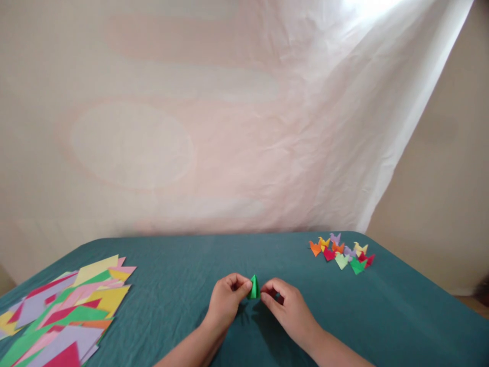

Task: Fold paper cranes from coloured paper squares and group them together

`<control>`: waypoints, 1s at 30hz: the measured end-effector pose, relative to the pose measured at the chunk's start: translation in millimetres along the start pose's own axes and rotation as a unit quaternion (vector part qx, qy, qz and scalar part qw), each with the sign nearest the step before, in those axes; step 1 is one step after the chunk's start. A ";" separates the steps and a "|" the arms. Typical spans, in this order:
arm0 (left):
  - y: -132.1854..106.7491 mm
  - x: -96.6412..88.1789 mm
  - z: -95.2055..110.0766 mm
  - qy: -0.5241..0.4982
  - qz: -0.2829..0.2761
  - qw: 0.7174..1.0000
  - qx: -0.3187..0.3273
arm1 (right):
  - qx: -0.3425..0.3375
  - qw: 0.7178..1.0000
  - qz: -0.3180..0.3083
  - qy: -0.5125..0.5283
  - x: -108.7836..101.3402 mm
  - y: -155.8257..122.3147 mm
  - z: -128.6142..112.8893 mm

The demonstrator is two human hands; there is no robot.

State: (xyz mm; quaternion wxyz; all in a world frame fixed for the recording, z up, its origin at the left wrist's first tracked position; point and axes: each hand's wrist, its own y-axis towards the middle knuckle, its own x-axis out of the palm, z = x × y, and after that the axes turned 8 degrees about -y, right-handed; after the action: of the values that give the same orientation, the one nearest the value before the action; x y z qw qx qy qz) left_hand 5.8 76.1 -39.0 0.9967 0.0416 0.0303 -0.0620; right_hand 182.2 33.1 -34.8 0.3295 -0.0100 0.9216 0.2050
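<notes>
A small green folded paper piece (253, 288) stands upright on the teal tablecloth (183, 275), pinched from both sides. My left hand (226, 300) grips its left edge with thumb and fingers closed. On its right edge, my right hand (288, 308) pinches it with curled fingers. Both forearms come in from the bottom of the view.
A spread of coloured paper sheets (61, 316) lies at the front left of the table. Several small folded paper figures (342, 251) in mixed colours sit in a cluster at the back right. A pale cloth backdrop (214, 117) hangs behind the table.
</notes>
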 end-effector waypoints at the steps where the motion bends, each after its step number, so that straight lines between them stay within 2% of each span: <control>1: -1.0 1.7 -0.2 -0.012 -0.009 1.000 -0.008 | -0.004 1.000 -0.003 0.004 -0.2 -0.2 -0.9; 9: -0.6 1.2 -1.7 -0.044 -0.025 0.998 -0.028 | -0.014 1.000 0.006 0.009 -2.1 -1.9 -2.5; 14: -4.1 4.0 3.0 -0.045 -0.065 0.997 -0.026 | 0.004 1.000 0.018 0.020 2.0 0.1 3.0; 17: -8.7 7.7 8.4 -0.024 -0.087 0.996 0.002 | 0.007 1.000 0.015 0.012 3.8 0.9 5.6; 21: -14.4 11.3 13.8 -0.009 -0.089 0.995 0.053 | 0.009 1.000 0.015 0.002 5.2 1.2 6.6; 27: -8.1 6.4 8.1 -0.016 -0.056 0.996 0.074 | 0.086 0.994 0.012 0.070 5.1 4.9 16.4; 30: -2.8 1.7 3.2 0.002 -0.059 0.996 0.062 | 0.112 0.988 0.001 0.108 5.3 7.2 25.0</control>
State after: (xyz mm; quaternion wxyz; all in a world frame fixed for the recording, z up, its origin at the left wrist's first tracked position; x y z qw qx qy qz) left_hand 7.3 72.9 -36.1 0.9868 0.1016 0.0305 -0.1224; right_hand 192.0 49.9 -52.8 0.2267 0.0059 0.9690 0.0984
